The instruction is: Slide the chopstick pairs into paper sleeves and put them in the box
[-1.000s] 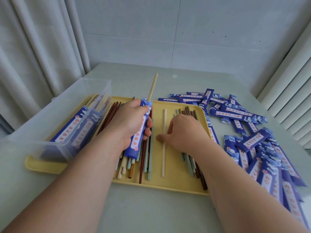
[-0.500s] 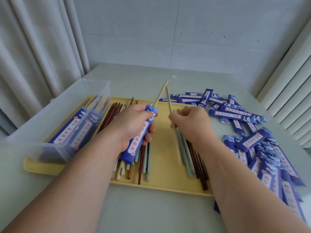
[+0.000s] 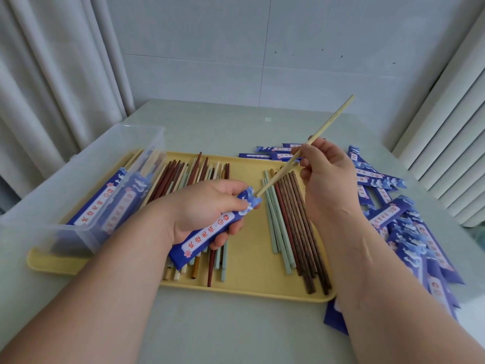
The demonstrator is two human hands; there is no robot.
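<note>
My left hand (image 3: 207, 206) grips a blue paper sleeve (image 3: 210, 229) over the yellow tray (image 3: 252, 279), its open end pointing up and right. My right hand (image 3: 325, 177) pinches a pale bamboo chopstick pair (image 3: 330, 122), held slanted, with the lower tips just inside the sleeve's mouth. The clear plastic box (image 3: 86, 179) stands on the tray's left end and holds several sleeved pairs (image 3: 105, 203). Loose chopsticks lie on the tray: brown and mint ones (image 3: 291, 222) at the right, a mixed bunch (image 3: 194, 172) behind my left hand.
A heap of empty blue sleeves (image 3: 409, 232) covers the table right of the tray, some under my right forearm. Curtains hang at the left and a ribbed white panel at the right. The wall stands behind the table's far edge.
My right hand picked the pale chopstick off the tray, joined it with the other one and swung the pair to the right, tips now entering the sleeve. My left hand tilted the sleeve toward them.
</note>
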